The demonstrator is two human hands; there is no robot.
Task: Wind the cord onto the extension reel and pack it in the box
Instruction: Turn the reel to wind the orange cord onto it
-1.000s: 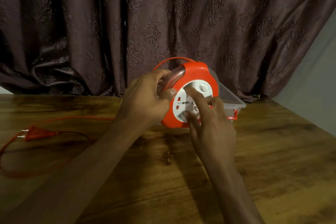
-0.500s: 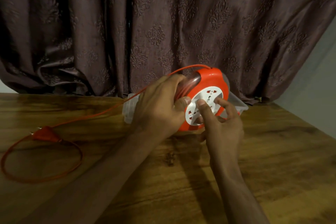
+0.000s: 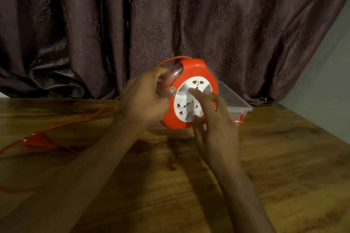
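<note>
From the head view, the orange reel [image 3: 189,92] stands on edge at the far middle of the wooden table [image 3: 284,157], with the left hand [image 3: 145,100] gripping its left rim, fingers curled over the top and thumb pressed on the front. The right hand [image 3: 214,126] lies against the white socket face, fingers spread and fairly straight, blurred, apparently turning it. The cord [image 3: 91,117] runs off left to the plug [image 3: 39,141], lying on the table with slack looped near it. The clear box [image 3: 238,102] sits just behind the reel, to its right. Winding looks underway; next calls for more turns until the plug draws in.
</note>
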